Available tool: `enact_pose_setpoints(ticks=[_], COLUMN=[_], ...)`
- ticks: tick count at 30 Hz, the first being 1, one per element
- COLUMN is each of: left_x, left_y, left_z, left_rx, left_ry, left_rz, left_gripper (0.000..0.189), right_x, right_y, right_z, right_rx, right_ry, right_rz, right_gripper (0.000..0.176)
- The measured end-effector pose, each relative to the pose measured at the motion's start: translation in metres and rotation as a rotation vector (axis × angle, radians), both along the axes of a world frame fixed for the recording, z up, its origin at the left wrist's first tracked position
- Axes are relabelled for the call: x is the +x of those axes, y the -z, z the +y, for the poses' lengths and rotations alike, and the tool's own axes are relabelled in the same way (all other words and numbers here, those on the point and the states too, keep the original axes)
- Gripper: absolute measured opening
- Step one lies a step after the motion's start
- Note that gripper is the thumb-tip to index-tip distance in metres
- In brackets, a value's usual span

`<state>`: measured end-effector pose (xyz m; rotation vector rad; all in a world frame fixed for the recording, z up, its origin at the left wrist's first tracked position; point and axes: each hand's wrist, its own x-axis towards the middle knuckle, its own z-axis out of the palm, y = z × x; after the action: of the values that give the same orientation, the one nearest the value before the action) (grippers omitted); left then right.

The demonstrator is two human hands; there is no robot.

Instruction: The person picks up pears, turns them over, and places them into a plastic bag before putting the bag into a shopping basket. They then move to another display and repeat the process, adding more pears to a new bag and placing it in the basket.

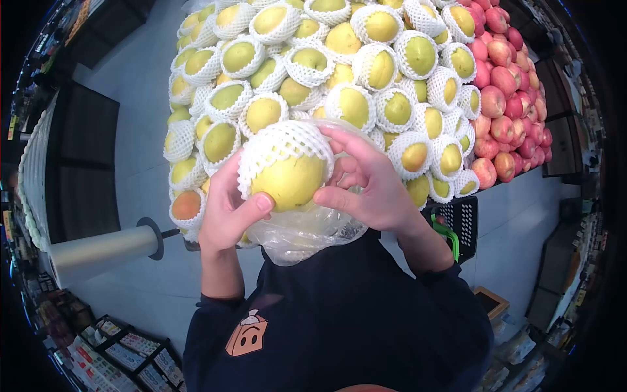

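Cupping a yellow fruit in both hands before a heaped display

Nearest the camera is a dark shirt with a cartoon print, a peach-coloured, box-like figure with a white tuft; no lettering can be read on it. Above it, the left hand curves round one side of the fruit, thumb pressed to the lower front, while the right hand pinches the other side, thumb low and fingers bent. The fruit sits between them at chest height, its white foam net covering the top and leaving the lower part bare. A clear plastic bag hangs crumpled beneath and behind it; whether the right fingers also grip the bag, I cannot tell.

Past the right forearm, which partly covers it, is a black basket with a green handle. To the left juts a roll of clear plastic with a dark end disc. Hands, fruit and bag block the near edge of a heap of netted fruit, yellow to greenish. Red apples lie beside it on the right. Farther off, stocked shelves edge the grey floor, their labels too small to read.
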<state>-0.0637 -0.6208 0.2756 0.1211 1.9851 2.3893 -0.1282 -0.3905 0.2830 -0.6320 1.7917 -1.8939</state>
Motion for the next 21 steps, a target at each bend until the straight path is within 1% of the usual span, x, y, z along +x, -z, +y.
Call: enact_pose_setpoints(ticks=[1, 2, 4, 6, 10, 13, 14, 15, 17, 20, 21], left_x=[0.002, 0.001, -0.002, -0.003, -0.004, -0.006, -0.006, -0.006, -0.006, 0.002, 0.005], left_y=[-0.002, -0.003, 0.003, 0.004, 0.002, 0.001, 0.001, 0.001, 0.001, 0.006, 0.008], left_z=[-0.002, 0.002, -0.003, -0.004, 0.000, 0.001, 0.002, 0.003, 0.008, 0.018, 0.021], left_rx=[0.045, -0.020, -0.019, -0.015, 0.014, -0.014, -0.034, -0.040, -0.052, -0.306, -0.430], left_ry=[0.022, 0.002, 0.042, 0.059, 0.102, 0.099, 0.085, 0.049, -0.008, -0.235, -0.294], left_rz=[-0.089, -0.058, -0.022, -0.024, -0.028, -0.042, -0.058, -0.026, 0.040, 0.328, 0.445], left_gripper=[0.076, 0.077, 0.075, 0.074, 0.073, 0.075, 0.076, 0.078, 0.081, 0.090, 0.093], right_x=[0.000, -0.001, -0.004, -0.006, -0.009, -0.009, -0.009, -0.008, -0.005, 0.013, 0.022], right_y=[0.001, 0.002, -0.013, -0.015, 0.008, 0.017, 0.017, 0.016, 0.009, 0.006, 0.005], right_z=[-0.001, -0.001, 0.003, 0.004, -0.005, -0.009, -0.008, -0.008, -0.003, -0.001, -0.004], right_rx=[0.035, 0.070, 0.165, 0.125, -0.147, -0.216, -0.183, -0.151, 0.002, 0.022, -0.031], right_ry=[0.003, 0.008, -0.058, -0.080, -0.014, 0.019, 0.031, 0.044, 0.097, 0.155, 0.126], right_rz=[0.070, 0.138, 0.080, 0.014, -0.057, -0.046, -0.011, 0.023, 0.152, 0.339, 0.331], right_gripper=[0.077, 0.074, 0.072, 0.069, 0.056, 0.050, 0.051, 0.052, 0.058, 0.086, 0.095])
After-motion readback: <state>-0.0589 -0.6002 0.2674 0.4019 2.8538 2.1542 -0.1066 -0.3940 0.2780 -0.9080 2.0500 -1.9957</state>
